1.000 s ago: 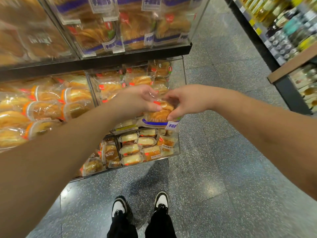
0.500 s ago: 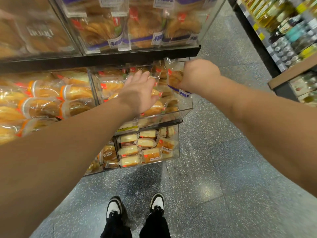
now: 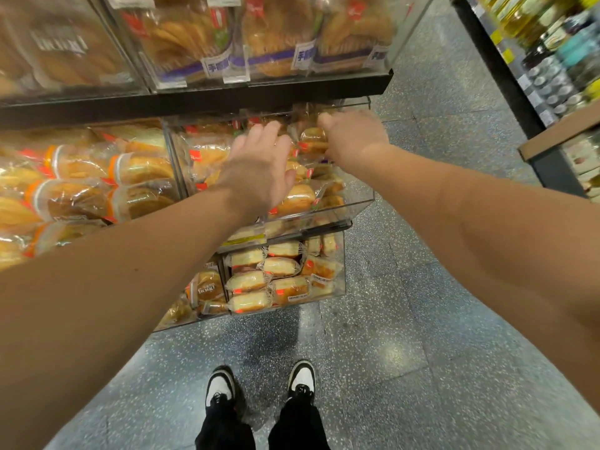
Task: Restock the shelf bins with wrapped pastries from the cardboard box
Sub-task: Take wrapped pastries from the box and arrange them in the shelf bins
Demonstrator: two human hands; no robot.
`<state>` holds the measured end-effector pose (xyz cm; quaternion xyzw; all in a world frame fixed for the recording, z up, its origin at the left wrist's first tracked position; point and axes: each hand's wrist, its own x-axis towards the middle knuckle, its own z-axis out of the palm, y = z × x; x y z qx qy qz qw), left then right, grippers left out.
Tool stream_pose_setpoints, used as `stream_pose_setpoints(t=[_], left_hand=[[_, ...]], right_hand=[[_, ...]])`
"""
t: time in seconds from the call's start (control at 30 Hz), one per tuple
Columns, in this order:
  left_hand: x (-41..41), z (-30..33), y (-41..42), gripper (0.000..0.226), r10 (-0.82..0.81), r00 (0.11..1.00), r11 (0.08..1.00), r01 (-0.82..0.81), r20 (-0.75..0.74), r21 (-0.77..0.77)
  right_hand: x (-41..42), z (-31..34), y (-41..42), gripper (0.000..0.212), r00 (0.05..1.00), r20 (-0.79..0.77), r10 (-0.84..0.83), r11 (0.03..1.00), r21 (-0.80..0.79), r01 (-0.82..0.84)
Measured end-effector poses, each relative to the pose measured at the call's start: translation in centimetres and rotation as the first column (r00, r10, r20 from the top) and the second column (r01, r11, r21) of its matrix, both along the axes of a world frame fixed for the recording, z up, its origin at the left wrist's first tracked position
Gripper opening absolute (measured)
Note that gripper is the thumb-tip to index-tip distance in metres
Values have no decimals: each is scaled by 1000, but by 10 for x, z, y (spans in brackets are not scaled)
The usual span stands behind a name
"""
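Basically, right hand (image 3: 352,138) pinched clear-wrapped golden pastry (image 3: 312,141); left hand (image 3: 259,167) lay flat-fingered in clear acrylic bin (image 3: 363,203). Should seat it snugly.

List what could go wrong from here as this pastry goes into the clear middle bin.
1. The bin already looks heaped near its front wall; another wrapped pastry, gripped by the right hand, might slide out.
2. The left hand rests flat on the pile and could squash the soft pastries under it.
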<state>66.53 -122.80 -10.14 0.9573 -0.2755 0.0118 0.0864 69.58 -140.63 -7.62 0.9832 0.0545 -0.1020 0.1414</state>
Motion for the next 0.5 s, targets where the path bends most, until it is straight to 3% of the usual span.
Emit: stream_pose_setpoints(t=[0.1,0.2,0.33,0.43,0.5], left_hand=[[5,1,-5,52,-153,988,988,153,-27,20],[14,0,-14,58,-113,981,982,135,-160,133],[20,0,-21,59,-108,978,972,142,-181,187],[18,1,-22,60,-100,981,973,131,-164,191],[19,1,-22,60,-92,981,974,124,-168,190]], right_hand=[[7,-8,-9,34,997,16,81,997,-13,-80],[6,-13,-10,34,993,37,114,993,-27,-113],[-13,-21,-6,51,998,47,41,999,-28,-40],[-43,-20,-3,50,969,202,-142,948,310,74],[-64,-12,0,36,924,87,-371,758,603,248]])
